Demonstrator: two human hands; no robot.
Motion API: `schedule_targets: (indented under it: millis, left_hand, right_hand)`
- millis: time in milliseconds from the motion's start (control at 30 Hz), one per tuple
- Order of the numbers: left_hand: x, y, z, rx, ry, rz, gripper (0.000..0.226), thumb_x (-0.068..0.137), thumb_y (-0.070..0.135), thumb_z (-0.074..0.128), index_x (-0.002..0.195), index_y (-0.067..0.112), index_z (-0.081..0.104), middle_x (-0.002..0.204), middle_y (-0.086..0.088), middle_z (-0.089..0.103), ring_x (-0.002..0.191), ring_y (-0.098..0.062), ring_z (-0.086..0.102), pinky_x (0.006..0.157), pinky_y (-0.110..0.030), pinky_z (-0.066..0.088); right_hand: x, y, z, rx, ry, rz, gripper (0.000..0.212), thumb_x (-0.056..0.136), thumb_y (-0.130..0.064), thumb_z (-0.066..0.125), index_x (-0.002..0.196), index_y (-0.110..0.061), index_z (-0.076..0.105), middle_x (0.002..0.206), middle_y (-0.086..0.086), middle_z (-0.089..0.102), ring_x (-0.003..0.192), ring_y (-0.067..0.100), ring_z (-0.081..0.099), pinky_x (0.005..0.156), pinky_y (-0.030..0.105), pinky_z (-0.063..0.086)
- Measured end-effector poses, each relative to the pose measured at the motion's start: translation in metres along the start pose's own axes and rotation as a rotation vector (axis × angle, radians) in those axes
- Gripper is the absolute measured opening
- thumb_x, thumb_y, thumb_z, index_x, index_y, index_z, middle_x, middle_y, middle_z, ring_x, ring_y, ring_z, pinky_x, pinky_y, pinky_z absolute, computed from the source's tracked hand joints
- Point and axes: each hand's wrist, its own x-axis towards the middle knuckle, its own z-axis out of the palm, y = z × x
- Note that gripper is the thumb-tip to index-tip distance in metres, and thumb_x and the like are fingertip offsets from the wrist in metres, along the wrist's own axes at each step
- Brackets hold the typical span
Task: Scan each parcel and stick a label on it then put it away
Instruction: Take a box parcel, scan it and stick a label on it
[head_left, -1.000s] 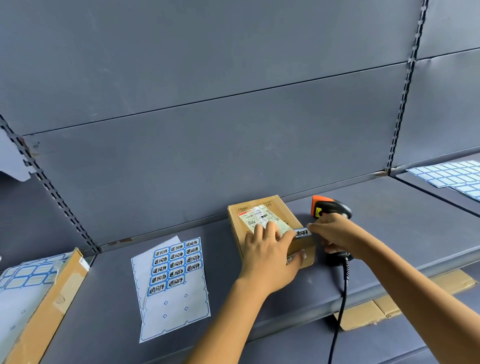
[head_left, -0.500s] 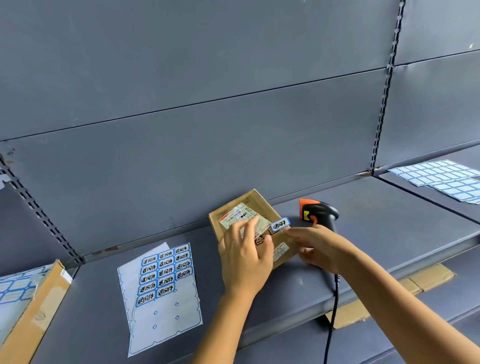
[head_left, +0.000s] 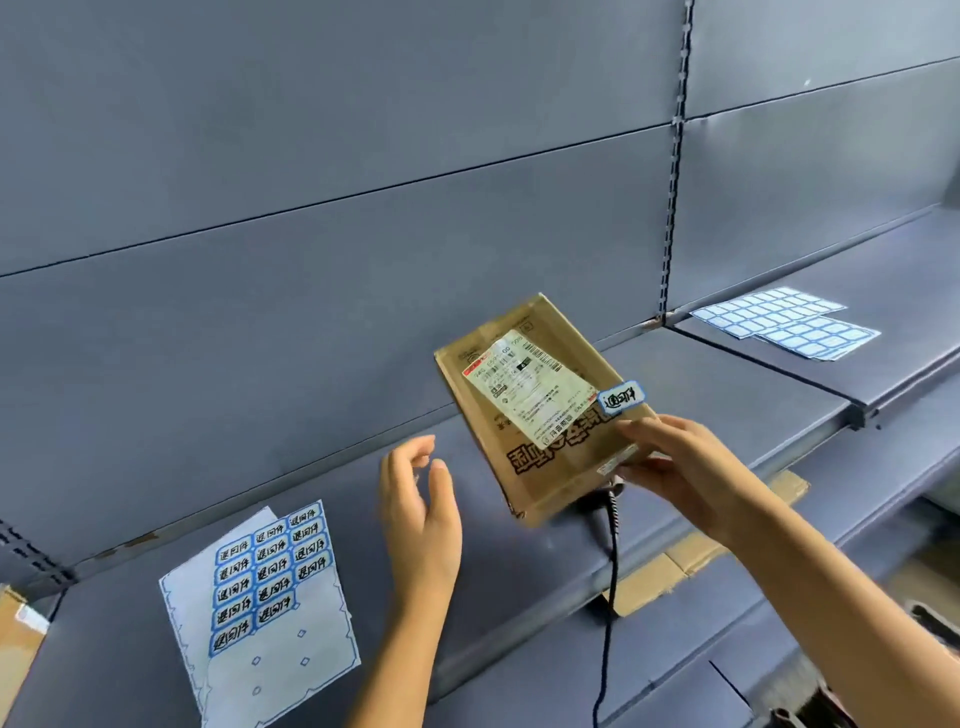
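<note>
Head view: one cardboard parcel (head_left: 540, 410) is lifted off the shelf (head_left: 727, 395) and tilted, the right hand (head_left: 675, 467) gripping its near right corner. One blue label (head_left: 621, 397) sticks at its right edge. The left hand (head_left: 421, 499) hangs relaxed and empty just left of the parcel, not touching it. One label sheet (head_left: 265, 597) holds fourteen stickers.

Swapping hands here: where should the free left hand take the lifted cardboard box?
Probably the bare long left edge of the cardboard box, left hand coming from the left, thumb on top, fingers beneath. The box is flat and tilted, the right hand pinches its right side, and that edge clears the shipping label and blue sticker.
</note>
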Motion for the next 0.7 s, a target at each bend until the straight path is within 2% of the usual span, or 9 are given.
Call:
schedule_targets:
  millis: [167, 300, 367, 467, 533, 633, 700]
  left_hand:
    - [-0.034, 0.041, 0.047, -0.012, -0.244, 0.077, 0.018, 0.085, 0.023, 0.043, 0.089, 0.036, 0.056, 0.096, 0.014, 0.058, 0.092, 0.003, 0.053, 0.078, -0.007, 0.039]
    - [-0.081, 0.073, 0.094, -0.031, -0.49, 0.089, 0.018, 0.084, 0.025, 0.043, 0.089, 0.04, 0.054, 0.094, 0.015, 0.06, 0.088, 0.002, 0.056, 0.072, -0.012, 0.044]
    - [-0.112, 0.091, 0.12, -0.056, -0.566, 0.102, 0.018, 0.085, 0.023, 0.046, 0.088, 0.039, 0.054, 0.092, 0.014, 0.062, 0.086, 0.001, 0.058, 0.073, -0.016, 0.045]
    - [-0.165, 0.119, 0.151, -0.058, -0.725, 0.108, 0.026, 0.091, 0.008, 0.052, 0.088, 0.034, 0.055, 0.086, 0.017, 0.062, 0.081, 0.005, 0.057, 0.066, -0.008, 0.041]
    - [-0.204, 0.139, 0.169, -0.034, -0.844, 0.147, 0.023, 0.091, 0.006, 0.052, 0.089, 0.028, 0.057, 0.081, 0.015, 0.061, 0.076, 0.008, 0.056, 0.064, -0.006, 0.041]
    - [-0.26, 0.164, 0.192, -0.018, -0.95, 0.185, 0.015, 0.092, 0.008, 0.052, 0.091, 0.019, 0.062, 0.081, 0.006, 0.064, 0.07, 0.003, 0.055, 0.059, -0.005, 0.037]
    - [-0.291, 0.177, 0.206, -0.035, -0.99, 0.185, 0.013, 0.092, 0.009, 0.052, 0.092, 0.015, 0.064, 0.081, 0.002, 0.064, 0.069, -0.007, 0.055, 0.061, -0.013, 0.039]
  right_hand:
    - [-0.052, -0.006, -0.088, 0.258, 0.212, -0.03, 0.015, 0.092, -0.011, 0.051, 0.097, -0.007, 0.065, 0.08, 0.007, 0.06, 0.066, 0.015, 0.064, 0.065, 0.019, 0.058]
    - [-0.107, 0.001, -0.158, 0.328, 0.348, -0.09, 0.017, 0.092, -0.009, 0.05, 0.101, -0.006, 0.064, 0.087, 0.008, 0.066, 0.068, 0.014, 0.068, 0.063, 0.02, 0.058]
    - [-0.142, 0.005, -0.193, 0.34, 0.402, -0.115, 0.018, 0.092, -0.009, 0.049, 0.101, -0.009, 0.064, 0.087, 0.007, 0.071, 0.069, 0.013, 0.069, 0.063, 0.02, 0.058]
    - [-0.197, 0.014, -0.244, 0.335, 0.489, -0.147, 0.02, 0.092, -0.01, 0.048, 0.104, -0.009, 0.064, 0.099, 0.012, 0.069, 0.082, 0.021, 0.066, 0.078, 0.029, 0.058]
    - [-0.237, 0.023, -0.277, 0.328, 0.574, -0.145, 0.022, 0.091, -0.01, 0.049, 0.109, -0.007, 0.062, 0.107, 0.017, 0.064, 0.091, 0.026, 0.06, 0.086, 0.035, 0.053]
    - [-0.292, 0.034, -0.316, 0.326, 0.684, -0.115, 0.021, 0.091, -0.01, 0.05, 0.108, -0.006, 0.061, 0.105, 0.017, 0.061, 0.087, 0.026, 0.059, 0.087, 0.034, 0.051]
    - [-0.322, 0.037, -0.333, 0.318, 0.735, -0.121, 0.015, 0.092, -0.008, 0.05, 0.099, -0.008, 0.062, 0.1, 0.015, 0.063, 0.084, 0.023, 0.06, 0.082, 0.031, 0.054]
